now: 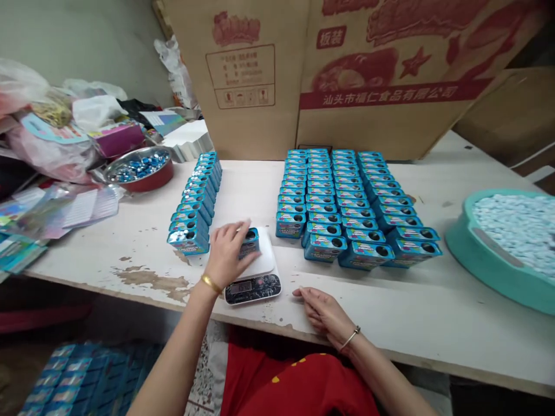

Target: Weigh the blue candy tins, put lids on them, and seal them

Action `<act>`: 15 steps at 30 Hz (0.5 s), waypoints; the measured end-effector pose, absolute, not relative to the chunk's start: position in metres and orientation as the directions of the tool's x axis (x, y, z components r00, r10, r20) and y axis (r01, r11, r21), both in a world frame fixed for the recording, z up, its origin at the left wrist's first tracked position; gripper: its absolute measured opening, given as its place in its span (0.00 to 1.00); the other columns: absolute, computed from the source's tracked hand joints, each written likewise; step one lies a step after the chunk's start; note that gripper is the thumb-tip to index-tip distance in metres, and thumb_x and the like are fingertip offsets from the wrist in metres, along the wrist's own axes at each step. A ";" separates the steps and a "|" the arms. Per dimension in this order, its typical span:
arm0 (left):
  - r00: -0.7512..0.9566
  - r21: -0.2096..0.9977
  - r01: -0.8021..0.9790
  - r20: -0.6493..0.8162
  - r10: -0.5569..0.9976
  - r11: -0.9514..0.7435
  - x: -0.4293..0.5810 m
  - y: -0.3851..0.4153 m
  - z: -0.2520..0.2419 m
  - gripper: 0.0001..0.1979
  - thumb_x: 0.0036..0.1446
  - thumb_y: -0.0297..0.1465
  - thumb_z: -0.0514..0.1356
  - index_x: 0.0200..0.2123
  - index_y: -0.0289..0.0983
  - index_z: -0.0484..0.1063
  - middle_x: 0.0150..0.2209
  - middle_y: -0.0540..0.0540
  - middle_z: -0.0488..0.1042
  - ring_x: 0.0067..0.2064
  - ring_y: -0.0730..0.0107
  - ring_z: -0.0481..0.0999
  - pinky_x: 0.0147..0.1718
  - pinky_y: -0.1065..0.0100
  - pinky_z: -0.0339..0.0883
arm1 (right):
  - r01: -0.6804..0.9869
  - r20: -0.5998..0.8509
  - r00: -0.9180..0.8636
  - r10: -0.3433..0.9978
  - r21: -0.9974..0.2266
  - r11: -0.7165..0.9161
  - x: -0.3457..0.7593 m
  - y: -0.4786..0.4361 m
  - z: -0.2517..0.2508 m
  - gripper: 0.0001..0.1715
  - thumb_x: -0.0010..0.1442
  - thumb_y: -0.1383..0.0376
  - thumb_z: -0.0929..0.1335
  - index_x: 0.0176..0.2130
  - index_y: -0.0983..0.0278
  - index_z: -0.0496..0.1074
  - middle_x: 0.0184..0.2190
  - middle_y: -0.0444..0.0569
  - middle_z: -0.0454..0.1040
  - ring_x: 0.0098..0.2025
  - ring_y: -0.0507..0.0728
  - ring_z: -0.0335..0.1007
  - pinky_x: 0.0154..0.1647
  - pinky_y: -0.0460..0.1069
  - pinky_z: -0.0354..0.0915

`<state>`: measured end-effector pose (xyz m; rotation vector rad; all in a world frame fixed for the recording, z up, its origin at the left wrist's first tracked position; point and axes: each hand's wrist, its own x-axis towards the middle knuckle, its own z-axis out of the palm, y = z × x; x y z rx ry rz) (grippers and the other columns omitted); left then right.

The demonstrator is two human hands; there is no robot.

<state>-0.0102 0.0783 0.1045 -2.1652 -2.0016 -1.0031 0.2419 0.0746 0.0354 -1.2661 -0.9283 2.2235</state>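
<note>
A small blue box (249,245) with a dark round opening on top stands on a white digital scale (267,257) near the table's front edge. My left hand (228,254) reaches over it from the left, fingers behind and thumb in front, gripping it and hiding much of it. The scale's dark display panel (254,289) shows digits too blurred to read. To the right of the scale, my right hand (321,312) rests low by the table edge, its fingers curled and fingertips pressed together; whatever is in them, if anything, is hidden.
One row of blue boxes (191,216) stands left of the scale, with several more rows (342,214) to the right. A red bowl (150,180) holds shiny blue pieces. A teal basin (472,254) of pale pieces sits far right. Large cartons (255,133) stand behind.
</note>
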 end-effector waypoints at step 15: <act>0.348 0.112 0.908 0.333 0.876 -0.403 0.056 0.158 0.080 0.20 0.59 0.37 0.58 0.55 0.43 0.67 0.49 0.43 0.71 0.49 0.59 0.68 0.47 0.57 0.56 | -0.017 -0.545 -0.534 0.646 -0.757 -0.653 0.237 0.076 0.030 0.39 0.36 0.37 0.71 0.34 0.65 0.67 0.10 0.28 0.45 0.13 0.43 0.33 0.15 0.43 0.33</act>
